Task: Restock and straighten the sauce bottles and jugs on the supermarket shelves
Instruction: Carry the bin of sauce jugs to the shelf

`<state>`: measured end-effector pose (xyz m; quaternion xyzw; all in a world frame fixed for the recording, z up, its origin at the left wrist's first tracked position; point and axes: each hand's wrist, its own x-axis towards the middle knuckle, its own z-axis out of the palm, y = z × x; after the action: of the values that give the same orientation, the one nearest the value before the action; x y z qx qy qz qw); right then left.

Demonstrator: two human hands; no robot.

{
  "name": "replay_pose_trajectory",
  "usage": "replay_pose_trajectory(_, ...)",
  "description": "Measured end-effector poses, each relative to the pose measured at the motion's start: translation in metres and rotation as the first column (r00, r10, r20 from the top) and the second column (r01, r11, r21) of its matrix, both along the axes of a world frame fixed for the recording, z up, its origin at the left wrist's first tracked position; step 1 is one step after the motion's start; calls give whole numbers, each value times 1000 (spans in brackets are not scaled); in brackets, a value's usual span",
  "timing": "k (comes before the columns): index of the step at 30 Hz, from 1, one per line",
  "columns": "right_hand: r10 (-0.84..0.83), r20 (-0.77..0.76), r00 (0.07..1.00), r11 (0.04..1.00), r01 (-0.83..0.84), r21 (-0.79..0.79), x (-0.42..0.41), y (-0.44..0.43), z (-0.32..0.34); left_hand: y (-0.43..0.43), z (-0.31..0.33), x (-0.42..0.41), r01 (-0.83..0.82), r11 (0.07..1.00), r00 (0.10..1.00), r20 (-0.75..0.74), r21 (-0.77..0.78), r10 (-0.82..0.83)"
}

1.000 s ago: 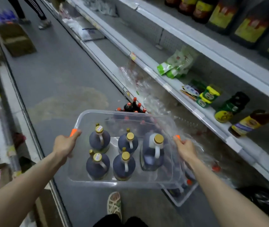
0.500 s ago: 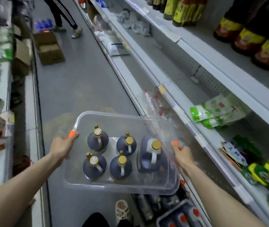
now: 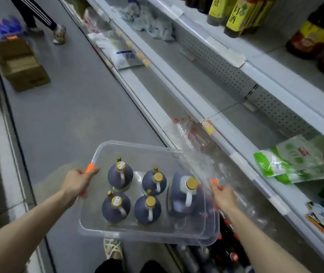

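A: Light?
B: Dim, cool, lit from above; soft shadow under the shelves point(image 3: 200, 83), floor point(image 3: 74, 115) dull w/ a pale patch.
A: Glare?
B: Faint sheen on clear tub point(image 3: 137, 143) rim & plastic wrap point(image 3: 196, 146).
A: Sharp?
B: No, soft w/ blocky compression. Right hand point(image 3: 224, 196) smeared by motion blur. Wide-angle bends lines at edges.

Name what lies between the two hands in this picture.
In the head view, five dark gold-capped jugs stand in the clear tub, which the left hand and right hand grip by its ends.
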<state>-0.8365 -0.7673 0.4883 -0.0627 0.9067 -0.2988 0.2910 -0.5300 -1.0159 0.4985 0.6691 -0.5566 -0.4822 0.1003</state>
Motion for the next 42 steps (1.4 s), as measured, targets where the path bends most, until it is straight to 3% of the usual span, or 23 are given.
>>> replay_pose_trajectory(15, -256, 203, 945, 966, 246, 76, -27, -166, -81, -239, -51, -118, 220, 969, 964, 123, 114, -234)
replay_pose_trajectory(23, -425, 183, 886, 905, 413, 105, -65, -234, -123, -329, -110, -185, 368, 900, 910, 108, 235, -400)
replay_pose_trajectory(26, -510, 161, 845, 860, 505, 78, -72, -251, -118, -342, -118, -206, 367, 905, 912, 111, 216, -396)
replay_pose_trajectory(28, -580, 198, 790, 815, 560, 153, -61, -272, -204, -383, -191, -240, 445, 863, 865, 133, 241, -483)
replay_pose_trajectory(31, -662, 226, 715, 748, 650, 132, -54, -277, -223, -390, -207, -251, 461, 846, 844, 162, 268, -511)
replay_pose_trajectory(42, -819, 204, 536, 571, 794, 206, -50, -267, -405, -396, -390, -319, 576, 756, 756, 148, 312, -637)
